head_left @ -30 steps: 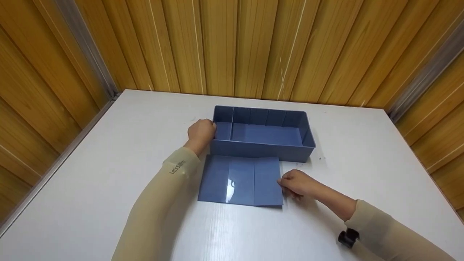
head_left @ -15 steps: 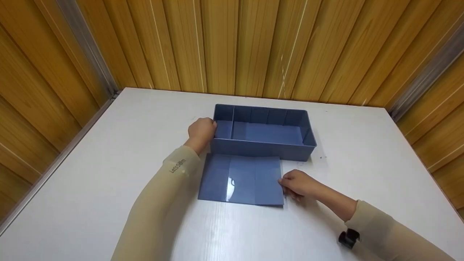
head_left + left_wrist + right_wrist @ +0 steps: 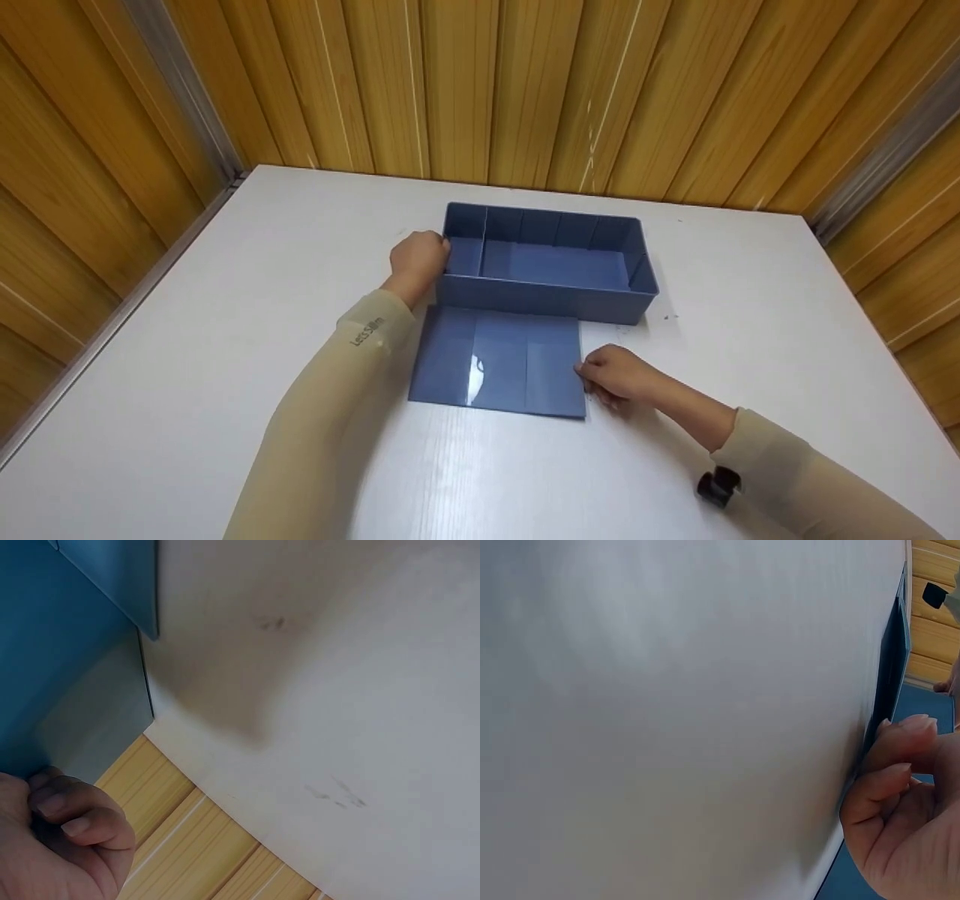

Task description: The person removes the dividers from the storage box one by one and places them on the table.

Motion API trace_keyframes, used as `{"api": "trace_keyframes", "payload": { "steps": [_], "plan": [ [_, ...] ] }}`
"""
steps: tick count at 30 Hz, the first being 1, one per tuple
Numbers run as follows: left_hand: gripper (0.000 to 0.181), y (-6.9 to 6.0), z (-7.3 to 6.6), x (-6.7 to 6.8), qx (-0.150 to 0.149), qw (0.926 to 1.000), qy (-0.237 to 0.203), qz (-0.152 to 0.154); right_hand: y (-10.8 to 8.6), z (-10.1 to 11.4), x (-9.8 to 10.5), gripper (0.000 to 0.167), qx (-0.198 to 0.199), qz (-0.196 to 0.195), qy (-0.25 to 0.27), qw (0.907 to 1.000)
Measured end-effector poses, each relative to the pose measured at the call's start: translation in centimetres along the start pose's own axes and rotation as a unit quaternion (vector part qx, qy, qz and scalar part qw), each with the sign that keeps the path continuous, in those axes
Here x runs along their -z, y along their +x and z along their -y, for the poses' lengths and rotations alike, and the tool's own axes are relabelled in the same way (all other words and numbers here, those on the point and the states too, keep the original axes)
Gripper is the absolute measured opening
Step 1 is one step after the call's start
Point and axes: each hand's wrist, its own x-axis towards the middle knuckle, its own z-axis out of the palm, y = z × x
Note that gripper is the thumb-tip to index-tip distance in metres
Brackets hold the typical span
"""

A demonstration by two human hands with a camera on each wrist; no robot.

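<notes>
A blue plastic box point(image 3: 555, 298) with an upright divider point(image 3: 482, 244) near its left end sits on the white table. My left hand point(image 3: 417, 259) grips the top of the box's left wall, fingers curled; the left wrist view shows this hand point(image 3: 67, 840) against the blue plastic. In front of the box lies a flat, glossy blue panel point(image 3: 499, 367) with two seams across it; whether it is one piece or several side by side, I cannot tell. My right hand point(image 3: 615, 375) pinches the panel's right edge between thumb and fingers, seen also as the hand point(image 3: 900, 802) in the right wrist view.
The white table point(image 3: 285, 420) ends at a wood-patterned wall point(image 3: 517, 97) behind the box. Metal frame posts point(image 3: 191, 97) stand at the corners. A black wrist-worn device point(image 3: 718, 486) sits by the right sleeve.
The head view has tipped slightly, so box and panel appear higher. The panel's right seam looks finer than before. Both hands keep their holds.
</notes>
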Motion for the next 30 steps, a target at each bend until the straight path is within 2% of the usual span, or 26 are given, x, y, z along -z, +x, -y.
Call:
{"api": "trace_keyframes", "payload": {
  "steps": [15, 18, 25, 30],
  "plan": [
    [0.041, -0.1, 0.0, 0.0, -0.007, 1.0000, -0.001, -0.003, 0.1, 0.2, 0.6, 0.036, -0.007, -0.001, -0.004, 1.0000],
    [0.040, 0.0, 0.0, 0.0, -0.009, 1.0000, -0.001, -0.002, 0.1, 1.2, 1.3, 0.034, -0.001, -0.014, -0.015, 0.9998],
    [0.039, 0.0, 0.0, 0.1, -0.005, 1.0000, -0.007, 0.000, 0.2, 4.6, 3.7, 0.036, 0.046, -0.035, -0.044, 0.9974],
    [0.039, 0.0, 0.0, 0.1, -0.001, 1.0000, -0.002, 0.001, 0.5, 6.6, 4.9, 0.036, 0.058, -0.044, -0.054, 0.9959]
  ]
}}
